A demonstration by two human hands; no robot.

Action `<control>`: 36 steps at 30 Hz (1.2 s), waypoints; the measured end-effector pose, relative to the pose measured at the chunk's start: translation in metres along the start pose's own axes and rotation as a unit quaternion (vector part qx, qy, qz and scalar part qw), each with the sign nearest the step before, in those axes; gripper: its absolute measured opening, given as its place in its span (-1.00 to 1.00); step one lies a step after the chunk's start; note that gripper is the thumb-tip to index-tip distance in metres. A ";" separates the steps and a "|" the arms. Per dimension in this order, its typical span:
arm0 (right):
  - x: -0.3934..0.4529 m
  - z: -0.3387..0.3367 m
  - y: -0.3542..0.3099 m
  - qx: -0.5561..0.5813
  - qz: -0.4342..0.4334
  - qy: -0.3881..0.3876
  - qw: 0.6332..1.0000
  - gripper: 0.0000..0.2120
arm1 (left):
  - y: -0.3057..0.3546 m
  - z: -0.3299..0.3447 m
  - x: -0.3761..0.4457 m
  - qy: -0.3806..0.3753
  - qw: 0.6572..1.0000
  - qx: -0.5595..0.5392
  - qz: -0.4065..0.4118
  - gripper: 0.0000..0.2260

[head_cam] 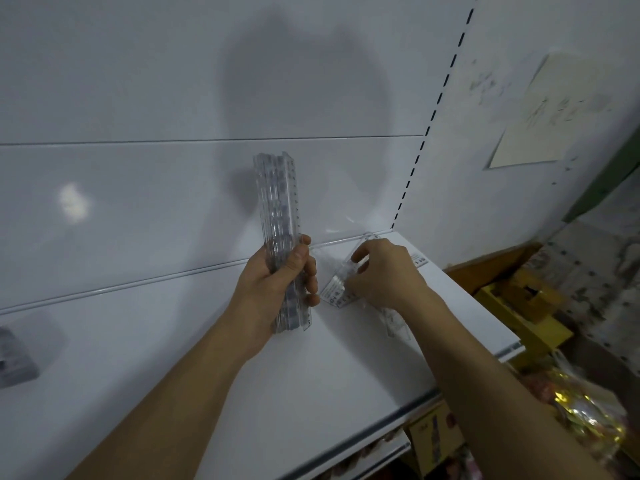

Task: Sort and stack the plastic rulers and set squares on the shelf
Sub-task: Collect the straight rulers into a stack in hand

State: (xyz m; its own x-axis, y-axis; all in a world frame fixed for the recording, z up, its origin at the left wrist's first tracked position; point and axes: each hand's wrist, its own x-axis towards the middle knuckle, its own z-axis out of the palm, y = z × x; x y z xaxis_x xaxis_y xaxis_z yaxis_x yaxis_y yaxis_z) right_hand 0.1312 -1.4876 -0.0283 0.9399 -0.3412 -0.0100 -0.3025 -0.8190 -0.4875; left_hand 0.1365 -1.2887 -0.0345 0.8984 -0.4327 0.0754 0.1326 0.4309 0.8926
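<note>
Centre frame, the left hand (277, 289) grips a bundle of clear rulers (282, 244), fingers and thumb wrapped round its lower half, the bundle standing nearly upright above the white shelf (173, 341). Just to its right, the right hand (381, 275) curls its fingers over a clear set square (337, 285) lying on the shelf near the back panel (whether it is actually lifted off the surface is hard to tell). At the far left edge a blurred grey stack (15, 358) sits on the shelf. A paper sheet (543, 116) hangs upper right.
</note>
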 end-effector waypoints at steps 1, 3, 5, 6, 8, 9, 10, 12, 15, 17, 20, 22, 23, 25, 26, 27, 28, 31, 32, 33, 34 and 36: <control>0.001 0.000 0.001 0.005 0.002 0.004 1.000 -0.61 | 0.000 0.000 0.000 0.001 1.000 -0.002 -0.002 -0.63; 0.005 -0.002 0.004 0.017 -0.004 0.013 1.000 -0.69 | 0.000 0.001 0.000 0.002 1.000 -0.005 -0.005 -0.63; 0.007 -0.007 0.004 0.056 -0.018 0.018 0.998 -0.80 | 0.000 0.000 0.000 0.002 1.000 -0.008 -0.007 -0.64; 0.006 -0.011 0.004 0.093 -0.021 0.023 0.995 -0.85 | 0.000 0.000 0.000 0.002 1.000 -0.010 -0.008 -0.65; -0.003 -0.018 -0.001 0.213 -0.019 0.039 0.976 -0.89 | 0.000 0.001 0.000 0.006 1.000 -0.009 -0.008 -0.68; -0.010 -0.022 -0.005 0.286 -0.022 0.052 0.957 -0.89 | 0.000 0.003 0.001 0.011 1.000 -0.007 -0.007 -0.70; -0.018 -0.024 -0.010 0.356 -0.027 0.072 0.931 -0.89 | -0.001 0.004 0.002 0.021 1.000 -0.006 -0.007 -0.70; -0.034 -0.024 -0.023 0.434 -0.046 0.124 0.891 -0.88 | -0.004 0.007 0.003 0.040 0.999 0.008 -0.008 -0.69; -0.051 -0.013 -0.043 0.450 -0.083 0.116 0.882 -0.88 | -0.007 0.013 0.002 0.030 0.998 0.047 0.000 -0.70; -0.057 -0.006 -0.050 0.444 -0.109 0.048 0.888 -0.87 | -0.008 0.015 0.000 0.023 0.996 0.085 0.022 -0.71; -0.053 -0.009 -0.043 0.418 -0.152 0.041 0.895 -0.77 | -0.005 0.012 0.001 0.053 0.988 0.134 0.058 -0.73; -0.045 -0.013 -0.027 0.353 -0.138 0.106 0.919 -0.78 | -0.003 0.010 0.003 0.069 0.986 0.132 0.079 -0.73; -0.038 -0.014 -0.015 0.279 -0.126 0.145 0.941 -0.81 | -0.002 0.010 0.003 0.068 0.985 0.127 0.092 -0.72; -0.026 -0.016 0.008 0.107 -0.084 0.152 0.979 -0.84 | -0.002 0.008 0.004 0.055 0.982 0.142 0.115 -0.74; -0.021 -0.016 0.019 0.039 -0.049 0.124 0.990 -0.74 | -0.004 0.008 0.004 0.044 0.980 0.155 0.120 -0.75; -0.019 -0.017 0.028 -0.014 -0.013 0.090 0.996 -0.58 | -0.006 0.007 0.004 0.033 0.978 0.167 0.117 -0.76; -0.018 -0.018 0.035 -0.051 0.015 0.065 0.996 -0.45 | -0.008 0.008 0.005 0.022 0.978 0.175 0.109 -0.77; -0.019 -0.024 0.045 -0.080 0.040 0.051 0.995 -0.27 | -0.012 0.011 0.004 0.001 0.976 0.196 0.092 -0.74; -0.019 -0.027 0.045 -0.073 0.037 0.048 0.995 -0.27 | -0.012 0.012 0.004 0.002 0.975 0.202 0.094 -0.72; -0.018 -0.030 0.045 -0.058 0.040 0.042 0.997 -0.31 | -0.013 0.012 0.005 0.003 0.974 0.206 0.095 -0.72; -0.018 -0.033 0.045 -0.042 0.044 0.037 0.997 -0.35 | -0.013 0.011 0.005 0.004 0.974 0.206 0.095 -0.73; -0.019 -0.037 0.044 -0.025 0.046 0.031 0.998 -0.42 | -0.014 0.011 0.006 0.003 0.974 0.205 0.093 -0.76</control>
State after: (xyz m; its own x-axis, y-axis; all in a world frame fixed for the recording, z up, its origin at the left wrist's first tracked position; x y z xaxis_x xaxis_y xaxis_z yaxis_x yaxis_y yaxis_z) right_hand 0.0942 -1.5346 -0.0175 0.8963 -0.4433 0.0025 -0.3966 -0.8043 -0.4425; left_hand 0.1354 -1.3055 -0.0417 0.8937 -0.3714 0.2518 -0.2105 0.1485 0.9662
